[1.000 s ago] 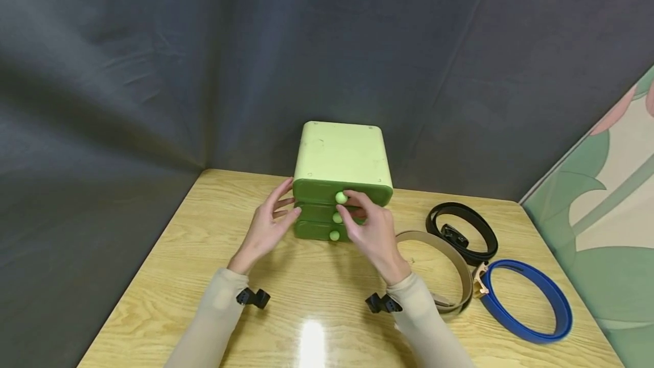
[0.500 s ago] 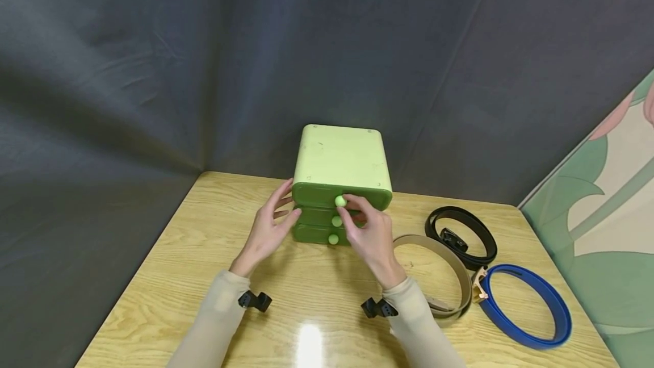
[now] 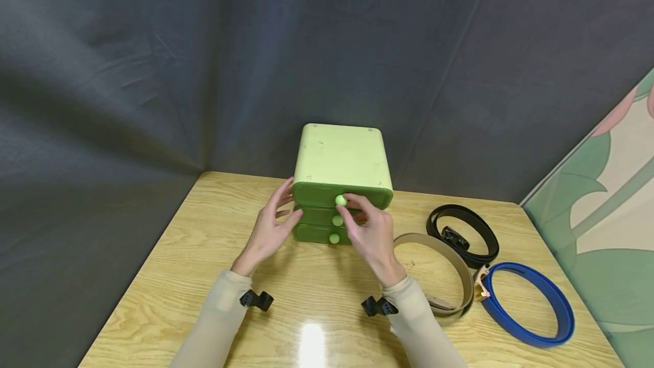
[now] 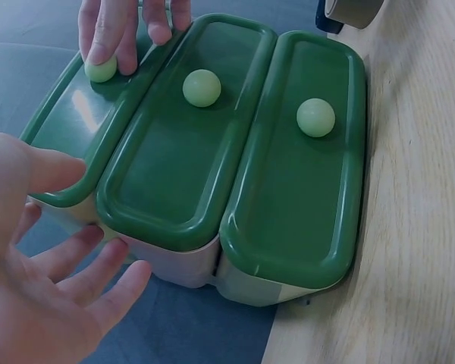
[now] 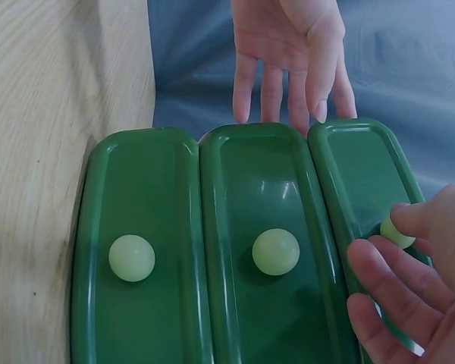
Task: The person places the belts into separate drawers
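Note:
A small drawer box (image 3: 344, 155) with a pale yellow-green shell and three dark green drawer fronts stands at the back of the table. My right hand (image 3: 374, 234) pinches the round light green knob (image 3: 340, 200) of the top drawer between thumb and fingers. On the box's left side, my left hand (image 3: 267, 233) is spread with its fingertips right at the wall near the top drawer, thumb toward the front. The middle knob (image 5: 275, 252) and bottom knob (image 5: 131, 258) are untouched in the right wrist view. All three drawer fronts sit close against the box.
Right of the box, coiled belts lie on the wooden table (image 3: 168, 277): a tan belt (image 3: 467, 277), a black belt (image 3: 490, 234) and a blue belt (image 3: 559, 294) with a gold buckle. A dark curtain (image 3: 327, 44) hangs behind, and a leaf-patterned panel (image 3: 613, 226) borders the right.
My right thumb and index finger have drawn slightly closer together on the top knob. The left hand, drawer box and belts stay in place.

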A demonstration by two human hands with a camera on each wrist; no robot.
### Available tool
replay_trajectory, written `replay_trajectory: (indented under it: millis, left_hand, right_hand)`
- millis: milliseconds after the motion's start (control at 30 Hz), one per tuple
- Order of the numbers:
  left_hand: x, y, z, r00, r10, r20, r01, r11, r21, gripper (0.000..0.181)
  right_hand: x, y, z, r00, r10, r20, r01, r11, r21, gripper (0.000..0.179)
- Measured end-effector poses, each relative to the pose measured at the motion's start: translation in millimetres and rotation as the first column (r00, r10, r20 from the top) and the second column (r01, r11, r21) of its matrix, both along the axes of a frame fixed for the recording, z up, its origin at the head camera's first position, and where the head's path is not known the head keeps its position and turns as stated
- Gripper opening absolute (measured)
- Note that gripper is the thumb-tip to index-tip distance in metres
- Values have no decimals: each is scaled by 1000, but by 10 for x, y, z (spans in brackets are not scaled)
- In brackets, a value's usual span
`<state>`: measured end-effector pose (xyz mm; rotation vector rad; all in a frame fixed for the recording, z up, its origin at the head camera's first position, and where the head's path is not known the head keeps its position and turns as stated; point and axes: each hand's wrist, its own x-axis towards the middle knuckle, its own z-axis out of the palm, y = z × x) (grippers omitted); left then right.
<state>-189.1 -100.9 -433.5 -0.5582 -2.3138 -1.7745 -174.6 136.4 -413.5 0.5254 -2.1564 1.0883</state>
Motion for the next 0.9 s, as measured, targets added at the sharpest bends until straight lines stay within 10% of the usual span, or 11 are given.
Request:
replay_trajectory:
  millis: [900]
  left_hand:
    - [-1, -51, 18, 1000, -16, 21, 16, 999, 32, 60]
  right_hand:
    - [73, 20, -38, 999, 5, -43, -6, 1000, -7, 23]
